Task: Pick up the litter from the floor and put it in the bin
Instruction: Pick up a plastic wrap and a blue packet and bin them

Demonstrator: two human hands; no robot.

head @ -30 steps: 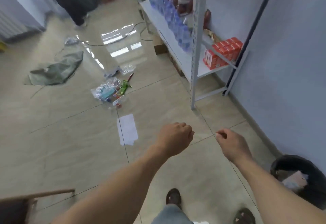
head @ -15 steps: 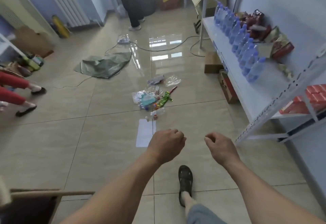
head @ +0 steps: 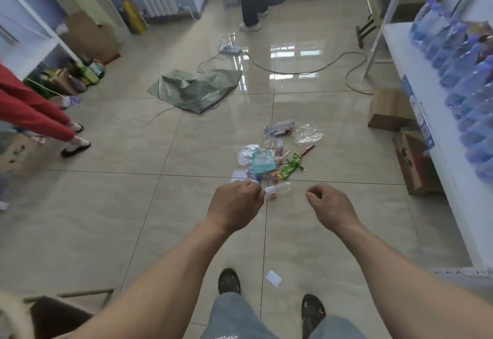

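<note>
The litter lay in a loose heap on the glossy beige tiled floor [head: 106, 218], out ahead of the person and near the white metal shelf [head: 437, 136] of blue-capped water bottles [head: 464, 71]. No bin showed in this view.

The heap held a small clear crushed plastic bottle [head: 278, 189] nearest the hands, a teal plastic packet [head: 262, 163] in the middle, a crumpled green foil wrapper [head: 292, 165] beside it, and a clear crinkled film wrapper [head: 308, 133] at the far side. A small white paper scrap [head: 273, 277] lay apart from the heap, close to the person's dark sandals [head: 229, 281].

Both hands were held above the floor, short of the heap. The left hand [head: 236, 206] had its fingers curled under with nothing in its grip; from this angle it overlapped the near end of the clear bottle, but looked to be above it rather than touching. The right hand [head: 332, 206] hung with fingers loosely bent, its grip likewise holding nothing.

All of this rubbish would likely weigh almost nothing. The films and foil should be soft, slippery and noisy, best gathered by bunching several in a fist rather than pinching an edge. The bottle was probably springy and thin-walled, easiest taken round its body. The flat paper scrap might need a fingernail under a corner, since it lay flush against the smooth tile.
</note>
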